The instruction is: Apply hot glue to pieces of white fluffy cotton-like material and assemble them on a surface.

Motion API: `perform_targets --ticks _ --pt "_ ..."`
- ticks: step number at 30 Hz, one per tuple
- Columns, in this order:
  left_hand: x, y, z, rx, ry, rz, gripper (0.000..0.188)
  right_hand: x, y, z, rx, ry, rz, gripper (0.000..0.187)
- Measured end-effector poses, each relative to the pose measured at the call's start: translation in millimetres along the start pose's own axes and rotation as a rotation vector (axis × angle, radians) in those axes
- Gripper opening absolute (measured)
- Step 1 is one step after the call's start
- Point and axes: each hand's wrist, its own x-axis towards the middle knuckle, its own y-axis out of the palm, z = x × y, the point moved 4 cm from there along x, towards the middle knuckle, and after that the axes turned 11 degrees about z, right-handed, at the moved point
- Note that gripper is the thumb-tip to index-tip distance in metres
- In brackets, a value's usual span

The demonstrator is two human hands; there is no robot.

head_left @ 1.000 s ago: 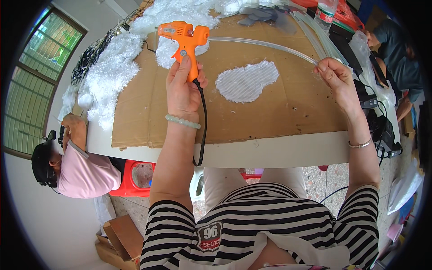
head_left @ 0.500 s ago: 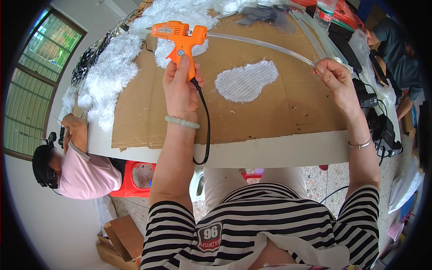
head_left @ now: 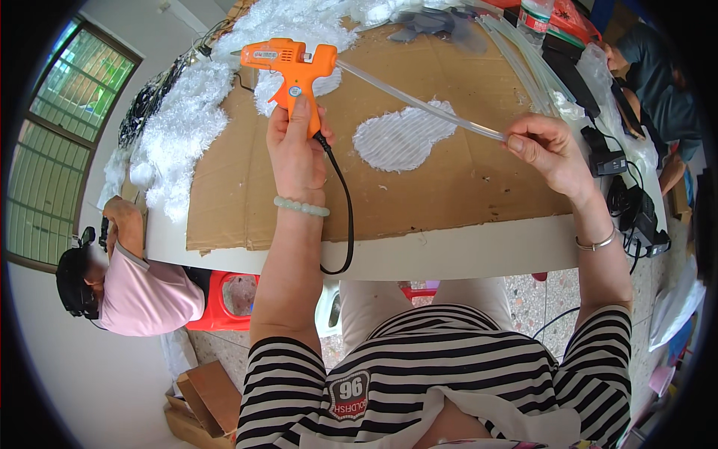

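At a white-topped table (head_left: pixel 449 254) seen from the head camera, I have the left hand (head_left: pixel 298 146) wrapped around the handle of an orange glue gun (head_left: pixel 303 69), fingers and thumb clamped on it. The gun is raised over the far left part of a brown cardboard sheet (head_left: pixel 456 198) that covers much of the table, its nozzle aimed at the left edge. A black cable (head_left: pixel 350 206) drops from the handle and loops toward the table's near edge. My right hand (head_left: pixel 552 150), over the right side of the cardboard, has thumb and forefinger pinched together on the end of a clear stick (head_left: pixel 419 102), which slants up to meet the rear of the gun.

Beneath the stick, a white fuzzy cutout (head_left: pixel 400 142) lies flat on the cardboard; a second white piece (head_left: pixel 265 96) shows partly behind the gun. Shaggy white material (head_left: pixel 187 123) lines the left edge and far left corner. Grey translucent pieces (head_left: pixel 434 24) sit at the far edge, with loose clear sticks (head_left: pixel 516 63) and a plastic bottle (head_left: pixel 534 22) toward the far right corner, and black adapters (head_left: pixel 639 217) along the right edge. A person in a pink top (head_left: pixel 149 295) works beside the left edge.
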Motion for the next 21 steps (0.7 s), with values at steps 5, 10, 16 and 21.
perform_targets --ticks 5,10,16,21 --pt "-0.3 -0.5 -2.9 -0.037 0.014 0.071 0.023 4.7 -7.9 -11.4 -0.033 0.157 -0.12 0.022" --pt "-0.6 2.5 -5.0 -0.062 0.041 0.166 0.021 4.3 -10.0 -10.4 -0.073 0.197 -0.146 0.024" --pt "-1.6 6.8 -4.1 0.012 0.039 0.212 0.024 4.9 3.8 8.3 -0.419 0.058 -0.112 0.022" --pt "-5.7 20.2 4.9 0.12 0.001 0.32 0.025 4.6 19.1 17.4 -0.276 0.038 -0.171 0.022"
